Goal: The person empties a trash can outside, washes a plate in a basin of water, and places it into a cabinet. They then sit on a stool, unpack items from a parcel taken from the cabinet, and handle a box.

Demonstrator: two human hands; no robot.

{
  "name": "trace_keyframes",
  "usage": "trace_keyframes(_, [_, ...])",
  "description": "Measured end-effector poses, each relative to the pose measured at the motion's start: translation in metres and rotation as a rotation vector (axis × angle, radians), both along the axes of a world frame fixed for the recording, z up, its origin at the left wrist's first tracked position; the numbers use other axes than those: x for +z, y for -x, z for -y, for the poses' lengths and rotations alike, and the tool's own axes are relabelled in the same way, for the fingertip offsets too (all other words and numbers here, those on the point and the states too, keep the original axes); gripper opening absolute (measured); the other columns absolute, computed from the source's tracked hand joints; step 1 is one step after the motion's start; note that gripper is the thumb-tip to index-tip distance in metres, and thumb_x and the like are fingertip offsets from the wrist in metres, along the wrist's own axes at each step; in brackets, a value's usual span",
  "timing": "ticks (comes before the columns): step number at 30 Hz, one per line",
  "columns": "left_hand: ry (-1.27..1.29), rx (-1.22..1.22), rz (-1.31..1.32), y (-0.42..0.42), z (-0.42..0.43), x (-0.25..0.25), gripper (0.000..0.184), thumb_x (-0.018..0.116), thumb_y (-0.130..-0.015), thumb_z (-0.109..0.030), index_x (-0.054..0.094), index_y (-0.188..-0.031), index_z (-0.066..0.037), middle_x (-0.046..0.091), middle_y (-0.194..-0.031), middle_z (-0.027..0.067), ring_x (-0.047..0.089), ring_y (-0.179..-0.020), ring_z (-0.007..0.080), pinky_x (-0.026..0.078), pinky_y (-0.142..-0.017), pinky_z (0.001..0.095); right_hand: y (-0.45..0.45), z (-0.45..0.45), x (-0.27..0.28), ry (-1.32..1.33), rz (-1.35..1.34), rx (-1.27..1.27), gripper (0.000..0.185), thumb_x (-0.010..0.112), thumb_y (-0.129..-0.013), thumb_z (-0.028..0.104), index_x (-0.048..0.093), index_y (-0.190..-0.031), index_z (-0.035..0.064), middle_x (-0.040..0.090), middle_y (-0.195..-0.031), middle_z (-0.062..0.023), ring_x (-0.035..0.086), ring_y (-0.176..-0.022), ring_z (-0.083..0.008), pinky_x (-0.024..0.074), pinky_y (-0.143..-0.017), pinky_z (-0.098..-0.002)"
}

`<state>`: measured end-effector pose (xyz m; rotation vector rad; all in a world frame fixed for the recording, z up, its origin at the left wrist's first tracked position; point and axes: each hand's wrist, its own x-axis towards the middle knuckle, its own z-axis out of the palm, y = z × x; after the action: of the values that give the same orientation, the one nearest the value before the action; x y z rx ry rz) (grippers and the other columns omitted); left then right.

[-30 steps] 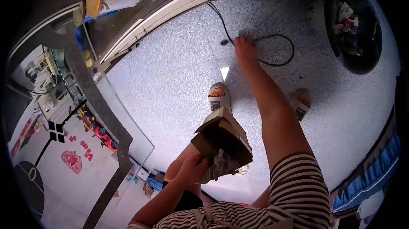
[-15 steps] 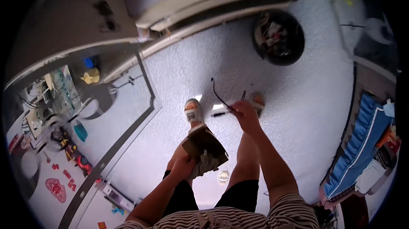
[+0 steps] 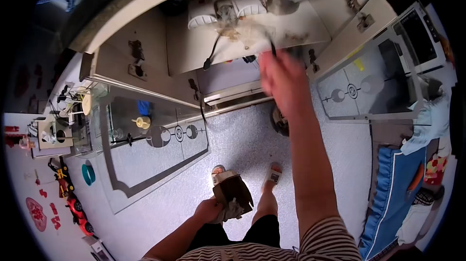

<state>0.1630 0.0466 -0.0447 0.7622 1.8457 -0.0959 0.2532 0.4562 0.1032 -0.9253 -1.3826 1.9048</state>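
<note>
My left hand [image 3: 209, 210] grips a small open cardboard box [image 3: 232, 192] low in front of my body. Crumpled greyish-white wrapping [image 3: 234, 208] pokes out of the box beside my fingers. My right hand [image 3: 282, 79] is stretched up and forward at the edge of a cabinet shelf, blurred by motion. A dark piece of cable [image 3: 272, 45] runs into its fingertips, which look closed. Another dark cable end with a plug [image 3: 208, 63] hangs over the shelf front to the left; whether both belong to one cable I cannot tell.
On the cabinet shelf [image 3: 187, 57] are white ribbed items [image 3: 203, 20] and a bag-like clear bundle [image 3: 286, 3]. Glass-panelled doors [image 3: 155, 164] stand open on both sides. A dark round bin [image 3: 279, 119] is partly behind my right arm. Blue fabric [image 3: 391, 198] lies at right.
My right hand has risen from low near my feet to the shelf, with the cable. The view has tilted up to the open cabinet. My left hand still holds the box.
</note>
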Motion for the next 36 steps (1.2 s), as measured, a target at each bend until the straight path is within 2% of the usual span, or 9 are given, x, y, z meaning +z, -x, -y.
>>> trace_keyframes(3, [-0.064,-0.005,-0.033,-0.007,0.004,-0.002,0.044,0.049,-0.086,-0.041,0.066,-0.098,-0.002,0.066,-0.093,0.025,0.063,-0.092,0.0396,0.05,-0.081,0.0466,0.095,-0.105,-0.006,0.109,-0.937,-0.131,0.018,0.056,-0.096,0.021,0.058,-0.089,0.0039,0.061,-0.085,-0.0016,0.054,-0.067,-0.0126,0.0454,-0.063,-0.0293])
trace_keyframes(7, [-0.236,-0.123,-0.02,-0.012,-0.011,-0.003,0.036,0.05,-0.085,-0.034,0.061,-0.101,-0.003,0.063,-0.093,0.025,0.063,-0.084,0.0413,0.051,-0.074,0.0479,0.139,-0.147,-0.005,0.108,-1.013,-0.242,0.03,0.05,-0.095,0.009,0.045,-0.124,0.0002,0.053,-0.117,-0.0211,0.059,-0.102,-0.0306,0.0508,-0.091,-0.0405])
trace_keyframes(10, [-0.428,-0.3,-0.074,-0.02,-0.01,-0.018,0.025,0.051,-0.085,-0.022,0.055,-0.1,-0.003,0.058,-0.095,0.0222,0.061,-0.072,0.0412,0.052,-0.066,0.0473,0.092,-0.103,-0.034,-0.443,-0.32,-0.214,0.02,0.053,-0.095,0.015,0.053,-0.111,0.0025,0.059,-0.106,-0.01,0.06,-0.091,-0.023,0.0511,-0.079,-0.0346])
trace_keyframes(11, [-0.364,0.009,-0.006,-0.014,-0.042,-0.011,0.04,0.045,-0.092,-0.034,0.062,-0.105,0.0,0.064,-0.1,0.0269,0.06,-0.099,0.042,0.048,-0.085,0.0447,0.059,-0.071,-0.031,-0.781,-0.14,-0.29,0.02,0.056,-0.096,0.022,0.061,-0.099,0.0029,0.067,-0.091,-0.0059,0.062,-0.076,-0.0166,0.0498,-0.072,-0.0315])
trace_keyframes(18, [-0.31,0.38,0.191,-0.011,-0.09,-0.019,0.033,0.05,-0.095,-0.024,0.062,-0.114,0.001,0.068,-0.101,0.0129,0.064,-0.093,0.0181,0.049,-0.083,0.0304,-0.129,0.172,-0.164,-0.367,0.752,0.151,0.057,0.068,-0.086,0.028,0.047,-0.134,0.0069,0.058,-0.124,-0.0119,0.06,-0.106,-0.0211,0.0502,-0.085,-0.0345])
trace_keyframes(19, [-0.299,0.382,0.212,-0.007,-0.091,-0.025,0.033,0.051,-0.095,-0.024,0.062,-0.114,0.001,0.068,-0.101,0.0123,0.063,-0.093,0.0177,0.049,-0.083,0.0302,-0.137,0.195,-0.189,-0.308,0.717,0.09,0.065,0.07,-0.081,0.04,0.049,-0.131,0.0049,0.058,-0.118,-0.0187,0.062,-0.098,-0.0321,0.0502,-0.084,-0.0402])
trace_keyframes(28, [-0.191,0.442,0.222,-0.019,-0.092,-0.034,0.037,0.047,-0.094,-0.026,0.061,-0.116,0.0,0.067,-0.102,0.0126,0.063,-0.096,0.0199,0.048,-0.084,0.0317,-0.135,0.19,-0.239,0.271,0.466,0.111,0.046,0.063,-0.09,0.032,0.053,-0.125,0.0044,0.067,-0.099,-0.0123,0.066,-0.076,-0.0176,0.0541,-0.058,-0.0304])
trace_keyframes(30, [-0.105,0.527,0.21,-0.012,-0.079,-0.039,0.044,0.046,-0.092,-0.033,0.06,-0.116,0.001,0.066,-0.102,0.0145,0.063,-0.095,0.0238,0.048,-0.084,0.0345,-0.148,0.181,-0.279,0.834,0.217,-0.029,0.039,0.061,-0.091,0.028,0.055,-0.122,0.0054,0.066,-0.094,-0.0091,0.065,-0.072,-0.0158,0.0544,-0.057,-0.0303])
trace_keyframes(36, [-0.05,0.668,0.126,0.018,0.015,-0.038,0.035,0.052,-0.091,-0.025,0.063,-0.11,0.002,0.068,-0.097,0.0132,0.063,-0.088,0.0203,0.049,-0.079,0.0318,-0.229,0.113,-0.31,0.122,0.271,-0.77,0.056,0.058,-0.092,0.014,0.032,-0.141,0.0048,0.049,-0.129,-0.0132,0.053,-0.112,-0.0235,0.0473,-0.093,-0.0351])
